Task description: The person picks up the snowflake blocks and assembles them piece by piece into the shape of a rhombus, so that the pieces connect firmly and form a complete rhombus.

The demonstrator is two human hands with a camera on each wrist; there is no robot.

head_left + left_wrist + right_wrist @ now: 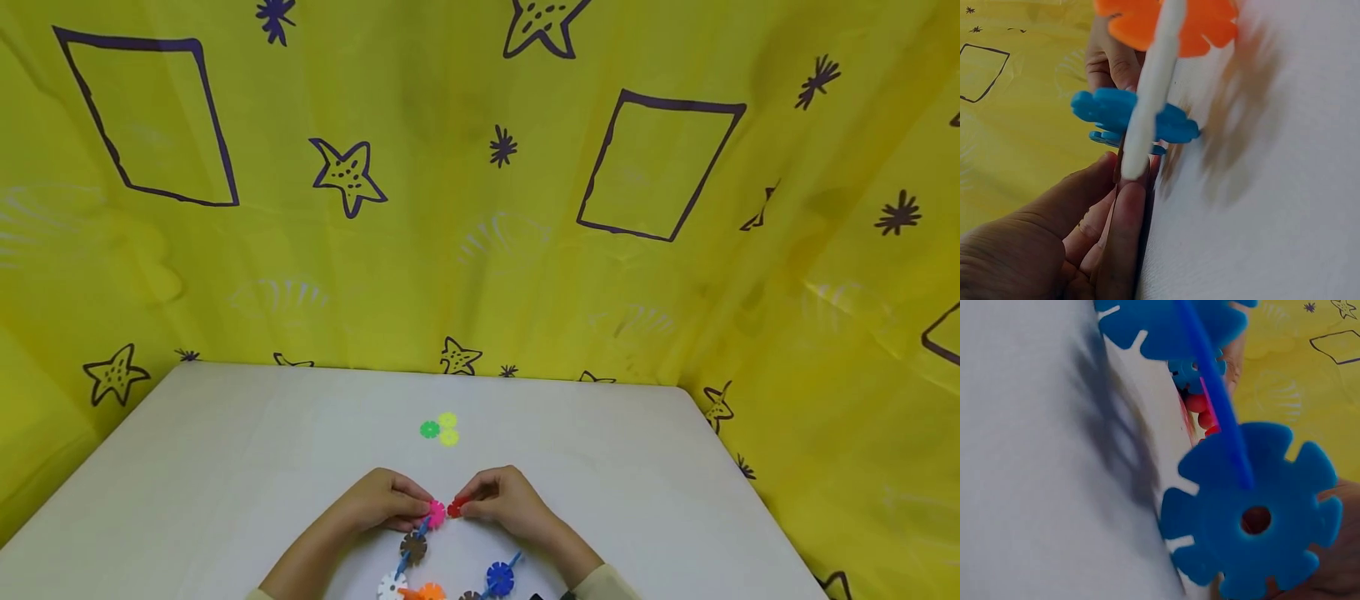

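In the head view my left hand (pixel 381 502) pinches a pink notched plastic disc (pixel 437 515), the end piece of a chain of interlocking discs. My right hand (pixel 507 502) holds a red notched disc (pixel 455 507) between thumb and fingers, close beside the pink one; whether they touch is hard to tell. From the pink disc the chain runs down through a brown disc (pixel 413 548), a white disc (pixel 392 587) and an orange disc (pixel 431 592), then over to a dark blue disc (pixel 500 578). Blue discs (pixel 1254 512) hide most of the right fingers in the right wrist view.
Beyond the hands, a green disc (pixel 430 429) and two yellow discs (pixel 448 437) lie together on the white table (pixel 285 433). A yellow patterned curtain (pixel 420 275) stands along the table's back and sides. The chain's lower part reaches the frame's bottom edge.
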